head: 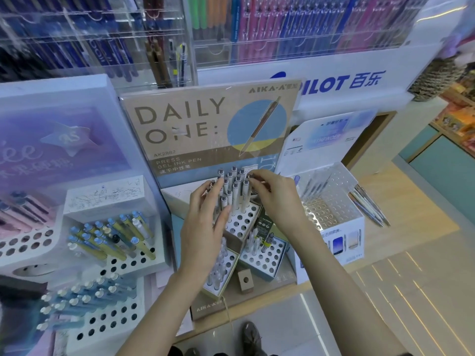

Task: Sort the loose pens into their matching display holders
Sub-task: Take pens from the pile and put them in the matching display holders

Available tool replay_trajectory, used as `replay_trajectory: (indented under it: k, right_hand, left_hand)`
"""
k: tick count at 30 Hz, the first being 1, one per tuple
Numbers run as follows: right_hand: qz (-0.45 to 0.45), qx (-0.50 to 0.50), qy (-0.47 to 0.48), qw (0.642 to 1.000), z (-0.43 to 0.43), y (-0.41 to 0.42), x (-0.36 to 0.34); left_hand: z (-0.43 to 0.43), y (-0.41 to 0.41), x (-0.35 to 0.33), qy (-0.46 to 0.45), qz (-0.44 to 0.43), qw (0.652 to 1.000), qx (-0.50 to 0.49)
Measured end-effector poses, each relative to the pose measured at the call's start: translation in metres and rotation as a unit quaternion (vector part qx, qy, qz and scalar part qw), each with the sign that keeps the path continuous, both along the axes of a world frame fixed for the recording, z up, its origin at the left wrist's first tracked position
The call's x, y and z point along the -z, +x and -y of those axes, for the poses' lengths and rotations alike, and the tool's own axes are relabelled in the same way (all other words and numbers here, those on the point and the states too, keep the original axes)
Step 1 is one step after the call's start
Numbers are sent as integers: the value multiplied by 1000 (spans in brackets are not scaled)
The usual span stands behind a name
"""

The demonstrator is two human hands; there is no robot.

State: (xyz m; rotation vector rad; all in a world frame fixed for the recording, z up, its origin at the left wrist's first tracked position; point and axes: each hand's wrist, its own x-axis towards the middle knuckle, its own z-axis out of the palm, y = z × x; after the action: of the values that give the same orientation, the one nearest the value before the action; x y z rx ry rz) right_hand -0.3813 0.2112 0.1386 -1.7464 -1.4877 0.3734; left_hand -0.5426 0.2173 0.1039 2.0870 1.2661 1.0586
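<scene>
A tan "DAILY ONE" display (205, 129) stands in the middle, with a white perforated holder (244, 217) in front of it. Several grey-white pens (232, 186) stand upright in the holder's back rows. My left hand (205, 227) lies with straight fingers against the left side of this pen cluster. My right hand (277, 199) reaches in from the right, and its fingertips pinch the top of one pen (250, 176) at the cluster's right edge. Two lower holders (264, 258) carry a few clear pens.
A holder with blue-and-yellow pens (113, 237) and another with pale blue pens (84, 299) sit to the left. A clear perforated box (331, 201) stands to the right, with loose pens (370, 204) lying beside it. Packaged pens hang on racks (282, 29) behind.
</scene>
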Motion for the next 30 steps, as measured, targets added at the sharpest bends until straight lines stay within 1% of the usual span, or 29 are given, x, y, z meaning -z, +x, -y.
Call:
replay_trajectory:
  k: [5, 8, 9, 11, 12, 13, 14, 16, 18, 21, 23, 25, 27, 30]
  right_hand:
    - [-77, 20, -1, 997, 13, -5, 8]
    - [-135, 58, 6, 989, 34, -13, 19]
    - [-147, 74, 18, 986, 43, -15, 23]
    - [-159, 114, 35, 980, 62, -13, 30]
    - [-165, 134, 40, 976, 71, -10, 33]
    - [-170, 152, 42, 973, 80, -6, 35]
    - [-174, 167, 40, 970, 88, 1, 37]
    - [-177, 190, 11, 966, 109, 20, 43]
    - [-186, 208, -40, 960, 133, 47, 51]
    - [-183, 228, -123, 948, 166, 106, 72]
    - [-153, 235, -165, 945, 181, 158, 88]
    - [-139, 238, -186, 943, 187, 214, 101]
    - [-156, 233, -199, 939, 184, 268, 109]
    - [-167, 220, -214, 937, 167, 337, 124]
  left_hand:
    - [-1, 1, 1, 14, 1, 1000, 6]
    - [5, 0, -6, -21, 10, 1000, 13]
    - [7, 0, -10, -15, 7, 1000, 9]
    - [13, 2, -18, 50, -9, 999, 9]
    - [18, 6, -21, 81, -3, 996, 24]
    - [23, 11, -25, 95, 11, 994, 51]
    - [29, 19, -26, 88, 24, 992, 85]
    - [42, 42, -23, 42, 24, 986, 160]
    - [55, 70, -10, -13, -8, 974, 228]
    - [72, 122, 27, -106, -46, 952, 283]
    - [81, 165, 54, -161, -47, 944, 283]
    - [90, 211, 73, -209, -39, 943, 256]
    - [94, 256, 83, -267, -22, 939, 217]
    - [94, 315, 92, -355, -2, 919, 174]
